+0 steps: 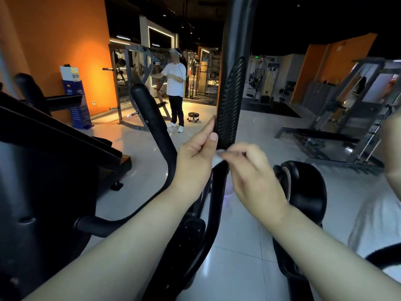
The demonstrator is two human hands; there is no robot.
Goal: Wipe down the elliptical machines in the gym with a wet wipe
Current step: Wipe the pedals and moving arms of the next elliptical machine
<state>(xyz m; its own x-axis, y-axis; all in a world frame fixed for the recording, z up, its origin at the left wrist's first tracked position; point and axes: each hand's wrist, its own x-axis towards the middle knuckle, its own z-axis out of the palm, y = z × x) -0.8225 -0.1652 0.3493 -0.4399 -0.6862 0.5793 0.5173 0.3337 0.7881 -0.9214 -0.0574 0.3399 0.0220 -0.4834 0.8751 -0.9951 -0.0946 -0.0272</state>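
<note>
Left forearm [130, 235] rises from the lower left and right forearm [321, 242] from the lower right. Both are bare and converge at mid-view.

Left grip [195, 155]: thumb side toward the camera. The thumb [213, 136] and the straightened index finger above it pinch the left edge of the ribbed handle [230, 105]. The remaining fingers are hidden.

Right grip [251, 170]: blurred, back of the hand uppermost, fingers curled leftward. The fingertips hold a white wet wipe [218, 156] at the handle's lower end.

The two grips lie just beside each other; contact cannot be told.
</note>
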